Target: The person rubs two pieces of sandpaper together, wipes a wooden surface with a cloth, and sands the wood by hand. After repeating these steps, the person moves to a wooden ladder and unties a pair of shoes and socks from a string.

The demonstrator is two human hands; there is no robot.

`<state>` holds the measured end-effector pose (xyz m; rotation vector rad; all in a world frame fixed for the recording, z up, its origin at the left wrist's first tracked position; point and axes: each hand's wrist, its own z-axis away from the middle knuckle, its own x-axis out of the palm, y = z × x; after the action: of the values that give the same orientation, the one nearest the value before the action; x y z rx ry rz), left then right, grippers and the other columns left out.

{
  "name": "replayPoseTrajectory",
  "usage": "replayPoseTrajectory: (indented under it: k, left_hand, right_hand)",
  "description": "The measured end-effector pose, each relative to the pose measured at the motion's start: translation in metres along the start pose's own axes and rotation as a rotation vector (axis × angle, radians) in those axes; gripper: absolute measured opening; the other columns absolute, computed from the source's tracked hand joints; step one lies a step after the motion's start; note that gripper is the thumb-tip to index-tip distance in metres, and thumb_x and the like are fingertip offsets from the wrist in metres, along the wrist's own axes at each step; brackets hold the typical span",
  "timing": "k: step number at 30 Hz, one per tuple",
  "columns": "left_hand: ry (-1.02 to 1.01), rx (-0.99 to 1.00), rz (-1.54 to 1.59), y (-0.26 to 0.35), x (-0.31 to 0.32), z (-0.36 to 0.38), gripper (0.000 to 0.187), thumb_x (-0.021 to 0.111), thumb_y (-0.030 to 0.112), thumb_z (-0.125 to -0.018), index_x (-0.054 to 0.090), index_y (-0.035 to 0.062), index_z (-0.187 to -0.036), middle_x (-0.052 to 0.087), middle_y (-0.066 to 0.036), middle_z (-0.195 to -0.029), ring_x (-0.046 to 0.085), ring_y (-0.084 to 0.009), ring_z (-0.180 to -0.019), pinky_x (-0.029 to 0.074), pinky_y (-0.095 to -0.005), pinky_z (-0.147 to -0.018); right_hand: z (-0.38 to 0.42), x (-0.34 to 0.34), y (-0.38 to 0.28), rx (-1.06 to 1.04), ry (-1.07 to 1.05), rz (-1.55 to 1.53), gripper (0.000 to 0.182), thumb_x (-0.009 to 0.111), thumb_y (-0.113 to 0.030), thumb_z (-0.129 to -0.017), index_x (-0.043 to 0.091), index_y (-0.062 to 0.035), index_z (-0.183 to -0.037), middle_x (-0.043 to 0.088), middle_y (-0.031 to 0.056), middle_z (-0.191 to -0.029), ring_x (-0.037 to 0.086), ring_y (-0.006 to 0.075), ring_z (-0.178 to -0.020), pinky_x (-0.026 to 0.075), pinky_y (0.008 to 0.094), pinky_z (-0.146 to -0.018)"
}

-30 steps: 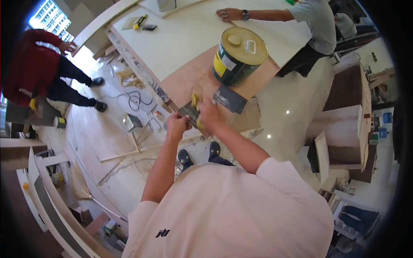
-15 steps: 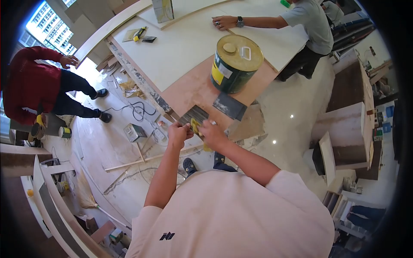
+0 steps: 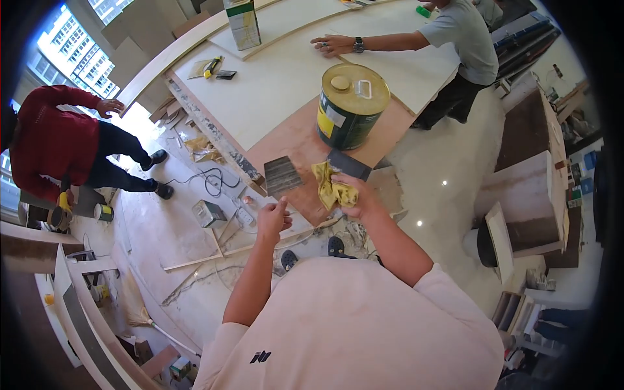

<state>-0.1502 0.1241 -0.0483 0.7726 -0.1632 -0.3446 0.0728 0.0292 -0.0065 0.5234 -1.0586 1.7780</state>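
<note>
Yellow rag hides some right hand fingers from me. Both partly cover the dark sheet. Top edge cuts my view of the rectangular tin and grey-shirted person. Drum label print: too small.

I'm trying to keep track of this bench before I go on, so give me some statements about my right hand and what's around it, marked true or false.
1. Your right hand holds a yellow cloth. True.
2. The large round can lies on its side. False: it stands upright.
3. The co-worker in grey wears a watch on the outstretched arm. True.
4. The yellow-and-black tool is on the floor. False: it lies on the white panel.
5. The rectangular tin on the bench touches the round can. False: they stand apart.
</note>
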Motion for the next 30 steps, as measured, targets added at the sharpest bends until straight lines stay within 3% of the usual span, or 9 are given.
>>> replayPoseTrajectory:
  k: [1, 4, 9, 13, 16, 20, 21, 27, 30]
  left_hand:
    - [0.116, 0.031, -0.031, -0.005, -0.001, -0.011, 0.03, 0.067, 0.03, -0.091, 0.059, 0.0014, -0.099, 0.061, -0.008, -0.083, 0.063, -0.0178, -0.066, 0.058, -0.0326, -0.061]
    - [0.281, 0.428, -0.171, 0.007, -0.009, -0.044, 0.028, 0.068, 0.026, -0.09, 0.06, -0.0001, -0.098, 0.061, -0.006, -0.079, 0.062, -0.0161, -0.065, 0.056, -0.0311, -0.059]
    - [0.192, 0.369, -0.093, 0.03, -0.012, -0.044, 0.023, 0.069, 0.022, -0.089, 0.063, 0.0011, -0.098, 0.063, -0.004, -0.081, 0.06, -0.0143, -0.072, 0.05, -0.0295, -0.058]
    - [0.181, 0.147, 0.038, 0.005, -0.01, -0.027, 0.025, 0.071, 0.025, -0.088, 0.064, 0.0029, -0.097, 0.064, -0.003, -0.081, 0.058, -0.014, -0.07, 0.047, -0.0282, -0.059]
    - [-0.013, 0.016, -0.073, 0.001, -0.003, -0.003, 0.027, 0.073, 0.028, -0.087, 0.064, 0.0036, -0.096, 0.062, -0.004, -0.081, 0.057, -0.0142, -0.07, 0.047, -0.0276, -0.06]
    - [0.172, 0.256, 0.161, 0.006, -0.012, -0.031, 0.037, 0.072, 0.028, -0.088, 0.063, -0.0023, -0.108, 0.061, -0.006, -0.085, 0.057, -0.0148, -0.073, 0.05, -0.0274, -0.058]
    - [0.122, 0.265, 0.087, 0.02, -0.013, -0.023, 0.041, 0.07, 0.024, -0.089, 0.058, -0.0052, -0.116, 0.061, -0.008, -0.085, 0.057, -0.0156, -0.069, 0.052, -0.0273, -0.059]
    - [-0.016, 0.218, 0.277, 0.004, -0.012, -0.031, 0.026, 0.066, 0.016, -0.091, 0.057, -0.0036, -0.106, 0.062, -0.011, -0.086, 0.065, -0.0208, -0.068, 0.058, -0.0319, -0.063]
    - [-0.083, 0.099, 0.218, -0.004, -0.01, -0.025, 0.02, 0.066, 0.014, -0.091, 0.057, -0.0018, -0.098, 0.062, -0.012, -0.087, 0.067, -0.0229, -0.073, 0.059, -0.0327, -0.064]
  right_hand:
    - [0.003, 0.001, 0.001, 0.034, -0.03, -0.045, 0.025, 0.06, -0.017, -0.093, 0.059, -0.0025, -0.114, 0.067, 0.0082, -0.097, 0.068, 0.0202, -0.087, 0.058, 0.0355, -0.074]
    - [0.004, 0.007, 0.001, 0.092, -0.126, -0.086, 0.029, 0.062, -0.016, -0.092, 0.058, -0.0028, -0.117, 0.066, 0.0079, -0.1, 0.068, 0.0183, -0.086, 0.058, 0.0335, -0.073]
    - [-0.014, -0.002, 0.003, -0.059, -0.135, 0.373, 0.034, 0.064, -0.005, -0.087, 0.056, -0.0011, -0.12, 0.066, 0.0085, -0.102, 0.068, 0.0181, -0.086, 0.057, 0.0313, -0.074]
    - [-0.018, 0.001, -0.001, -0.08, -0.083, 0.32, 0.036, 0.064, -0.001, -0.085, 0.055, 0.0013, -0.12, 0.065, 0.0095, -0.1, 0.068, 0.0186, -0.086, 0.057, 0.0302, -0.074]
    - [-0.02, 0.012, -0.005, -0.083, 0.006, 0.417, 0.038, 0.064, 0.0, -0.085, 0.055, 0.0032, -0.122, 0.065, 0.0102, -0.1, 0.068, 0.0187, -0.085, 0.057, 0.0304, -0.074]
    - [-0.027, 0.036, -0.003, -0.086, 0.022, 0.596, 0.042, 0.064, 0.002, -0.086, 0.052, 0.0058, -0.126, 0.065, 0.012, -0.102, 0.067, 0.0185, -0.088, 0.056, 0.0304, -0.074]
    - [-0.03, 0.041, 0.001, -0.088, 0.011, 0.617, 0.043, 0.064, 0.002, -0.086, 0.051, 0.0064, -0.127, 0.065, 0.0127, -0.103, 0.067, 0.0184, -0.089, 0.056, 0.0303, -0.074]
    - [-0.044, 0.065, 0.012, -0.498, 0.104, 0.907, 0.043, 0.065, -0.001, -0.086, 0.055, -0.0002, -0.128, 0.066, 0.0139, -0.11, 0.065, 0.0175, -0.098, 0.054, 0.0316, -0.079]
    - [-0.078, 0.033, 0.029, -0.603, 0.001, 1.172, 0.03, 0.066, -0.009, -0.086, 0.062, -0.0031, -0.116, 0.064, 0.0122, -0.107, 0.067, 0.0228, -0.09, 0.054, 0.0371, -0.078]
